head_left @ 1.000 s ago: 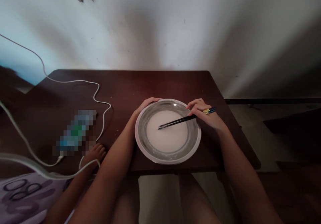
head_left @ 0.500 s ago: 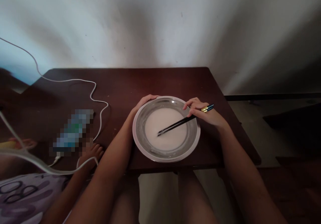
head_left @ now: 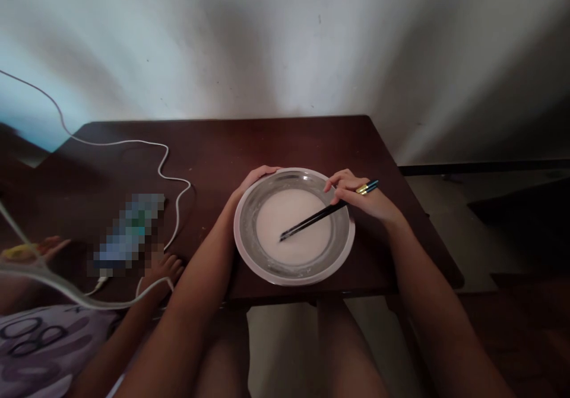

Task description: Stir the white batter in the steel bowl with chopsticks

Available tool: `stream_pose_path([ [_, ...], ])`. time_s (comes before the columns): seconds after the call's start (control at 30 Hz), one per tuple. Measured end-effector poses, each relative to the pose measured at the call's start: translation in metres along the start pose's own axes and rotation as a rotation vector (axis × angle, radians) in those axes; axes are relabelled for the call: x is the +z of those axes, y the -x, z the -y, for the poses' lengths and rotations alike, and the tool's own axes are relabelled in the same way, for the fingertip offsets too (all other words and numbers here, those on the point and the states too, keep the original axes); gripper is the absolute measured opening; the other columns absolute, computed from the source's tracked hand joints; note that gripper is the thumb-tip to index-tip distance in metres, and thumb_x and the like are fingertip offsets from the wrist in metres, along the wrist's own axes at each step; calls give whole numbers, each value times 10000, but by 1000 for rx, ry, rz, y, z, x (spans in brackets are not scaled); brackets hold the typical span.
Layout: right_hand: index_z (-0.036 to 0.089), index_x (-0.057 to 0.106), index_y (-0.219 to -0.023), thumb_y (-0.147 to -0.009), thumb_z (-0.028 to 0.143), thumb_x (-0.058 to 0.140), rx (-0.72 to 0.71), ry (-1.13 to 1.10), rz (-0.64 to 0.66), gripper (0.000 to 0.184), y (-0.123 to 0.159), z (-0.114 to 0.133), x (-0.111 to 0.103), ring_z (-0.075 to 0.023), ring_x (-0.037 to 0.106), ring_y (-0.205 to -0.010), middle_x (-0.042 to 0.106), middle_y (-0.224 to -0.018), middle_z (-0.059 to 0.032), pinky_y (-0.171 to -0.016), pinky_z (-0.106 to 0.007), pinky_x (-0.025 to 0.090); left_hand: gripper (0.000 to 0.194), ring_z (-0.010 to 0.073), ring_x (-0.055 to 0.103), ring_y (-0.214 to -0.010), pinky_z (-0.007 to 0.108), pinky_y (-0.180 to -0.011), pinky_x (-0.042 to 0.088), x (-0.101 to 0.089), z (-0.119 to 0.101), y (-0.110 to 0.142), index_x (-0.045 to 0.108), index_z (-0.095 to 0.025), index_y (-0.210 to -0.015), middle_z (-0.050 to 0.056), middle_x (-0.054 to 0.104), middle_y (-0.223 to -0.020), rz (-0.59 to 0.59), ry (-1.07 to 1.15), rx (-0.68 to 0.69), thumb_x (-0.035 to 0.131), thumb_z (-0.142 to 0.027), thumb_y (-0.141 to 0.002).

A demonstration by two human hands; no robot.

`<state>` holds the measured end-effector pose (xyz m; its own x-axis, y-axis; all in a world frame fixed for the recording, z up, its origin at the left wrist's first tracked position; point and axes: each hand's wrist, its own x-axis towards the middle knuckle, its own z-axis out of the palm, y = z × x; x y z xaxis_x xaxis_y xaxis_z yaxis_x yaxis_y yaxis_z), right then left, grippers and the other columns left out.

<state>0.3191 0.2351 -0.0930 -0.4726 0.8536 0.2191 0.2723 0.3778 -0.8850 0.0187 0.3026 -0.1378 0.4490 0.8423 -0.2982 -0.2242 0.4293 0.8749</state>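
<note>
A wide metal bowl (head_left: 249, 249) stands near the table's front edge, holding a milky white liquid (head_left: 298, 246). Round the bowl's left far rim curls my left hand (head_left: 256, 176), gripping it from outside; its thumb is hidden. Above the right side of the rim, my right hand (head_left: 356, 193) is closed on a pair of black chopsticks (head_left: 314, 217) with gold and blue-green ends. The chopsticks slant down to the left, close together, and their whitened tips are at the liquid near the bowl's middle.
A phone (head_left: 129, 231), blurred out, lies on the dark brown table (head_left: 214, 142) at left, with a white cable (head_left: 178, 208) winding past it. Another person's hand (head_left: 167, 270) rests beside the phone; that person's other hand (head_left: 48, 248) is near something yellow. A wall rises behind the table.
The view has shifted slightly. My hands, the bowl and the chopsticks keep nearly the same positions relative to each other. The other person's far-left hand has opened out a little.
</note>
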Motion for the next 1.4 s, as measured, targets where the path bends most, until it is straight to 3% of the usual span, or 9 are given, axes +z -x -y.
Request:
stream_pose_path([
  [0.23, 288, 788, -650, -956, 410, 671, -46, 48, -300, 350, 2, -8, -12, -305, 625, -1111, 780, -973, -63, -1075, -515, 432, 232, 275, 742, -893, 337, -872, 557, -1, 1, -1, 784, -171, -889, 61, 782, -793, 22, -19, 8, 658, -339, -792],
  [0.37, 279, 748, -569, -976, 444, 641, -31, -40, -212, 452, 4, -2, -15, -304, 625, -1102, 785, -950, -69, -1070, -518, 440, 204, 283, 744, -938, 331, -892, 555, 1, -1, 1, 787, -192, -877, 58, 785, -793, 19, -27, 5, 660, -335, -807],
  [0.53, 284, 807, -699, -958, 399, 669, -30, 17, -41, 315, 2, 1, -2, -304, 633, -1151, 788, -1030, -67, -1064, -515, 461, 200, 306, 748, -973, 349, -907, 553, 0, -1, -1, 794, -222, -921, 44, 780, -795, 5, -14, -10, 661, -329, -816],
  [0.8, 295, 786, -661, -960, 395, 662, -51, 67, -326, 339, 2, -7, -11, -295, 628, -1110, 786, -978, -53, -1063, -505, 444, 257, 284, 747, -928, 331, -853, 556, -2, -1, -1, 800, -198, -983, 52, 797, -842, 18, -20, -11, 641, -314, -817],
  [0.87, 291, 763, -604, -969, 434, 648, -51, 18, -313, 409, 4, -6, -14, -301, 625, -1099, 787, -950, -57, -1068, -514, 440, 266, 288, 746, -940, 329, -848, 557, -2, -1, 0, 804, -203, -996, 53, 799, -855, 18, -19, -7, 637, -313, -821],
  [0.97, 289, 745, -565, -982, 453, 631, -42, -47, -194, 462, 5, -2, -12, -305, 622, -1101, 791, -937, -63, -1076, -522, 442, 271, 300, 745, -950, 345, -860, 560, -1, 0, 0, 807, -231, -1018, 42, 794, -840, 7, -12, -8, 639, -316, -823],
  [1.13, 290, 800, -689, -966, 406, 660, -45, 2, -57, 331, 1, -1, 1, -296, 633, -1127, 799, -1001, -62, -1063, -511, 465, 260, 314, 742, -977, 354, -905, 555, 0, 0, -1, 807, -201, -968, 64, 795, -840, -6, -15, -16, 643, -338, -819],
  [1.27, 289, 798, -708, -959, 397, 661, -45, 70, -176, 306, 0, -5, -2, -297, 638, -1110, 795, -980, -59, -1062, -511, 459, 264, 307, 746, -996, 339, -897, 560, -1, -1, -2, 815, -196, -952, 60, 805, -834, -9, -23, -26, 633, -335, -820],
  [1.4, 296, 758, -605, -968, 435, 643, -59, 44, -319, 405, 2, -7, -13, -307, 628, -1081, 793, -935, -54, -1067, -529, 444, 285, 295, 752, -967, 341, -888, 569, -1, 0, -1, 818, -189, -981, 58, 817, -864, 12, -25, -14, 626, -329, -824],
])
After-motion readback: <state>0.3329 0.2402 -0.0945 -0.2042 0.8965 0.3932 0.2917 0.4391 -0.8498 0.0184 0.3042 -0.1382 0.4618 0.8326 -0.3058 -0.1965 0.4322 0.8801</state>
